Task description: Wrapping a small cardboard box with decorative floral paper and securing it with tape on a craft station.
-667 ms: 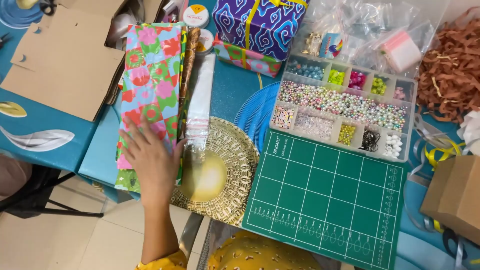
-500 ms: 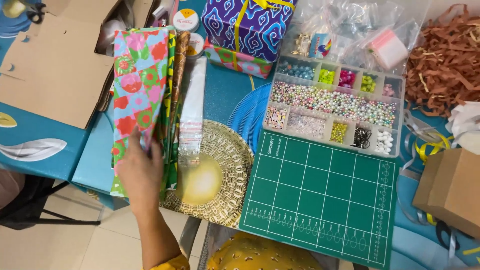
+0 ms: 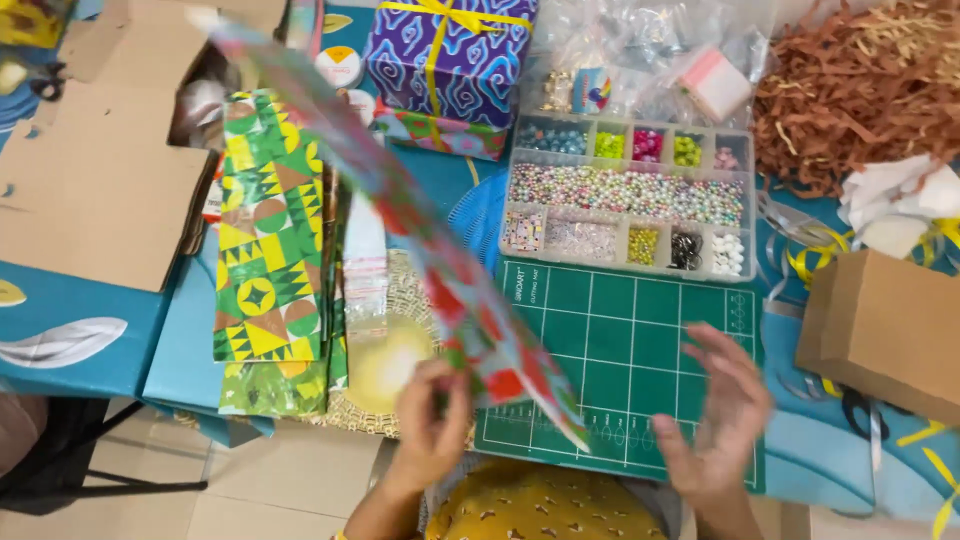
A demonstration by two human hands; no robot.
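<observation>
- Nearest the camera, at six o'clock, the left hand [image 3: 428, 425] pinches the near edge of a sheet of floral wrapping paper [image 3: 440, 270], fingers curled tight around it.
- That sheet is lifted off the table and blurred, running as a long slanted strip from the hand up toward eleven o'clock, red, green and pink patches showing.
- At five o'clock the right hand [image 3: 715, 415] is open, fingers spread and slightly bent, holding nothing; it hovers over the near right part of the green cutting mat [image 3: 640, 350], close beside the sheet's lower corner but apart from it.
- Left of the mat, at about seven o'clock, a round gold doily [image 3: 400, 400] lies under a narrow clear packet [image 3: 365, 275].
- At nine o'clock a stack of green and yellow patterned paper [image 3: 265, 230] lies flat on the blue table [image 3: 190, 340].
- Beyond the mat, at one o'clock, sits a clear compartment box of beads [image 3: 630, 195].
- At three o'clock stands a plain brown cardboard box [image 3: 890, 330].
- Farthest off, at twelve o'clock, is a purple wrapped gift with yellow ribbon [image 3: 450, 50]; brown paper shreds [image 3: 860, 90] pile at two o'clock.
</observation>
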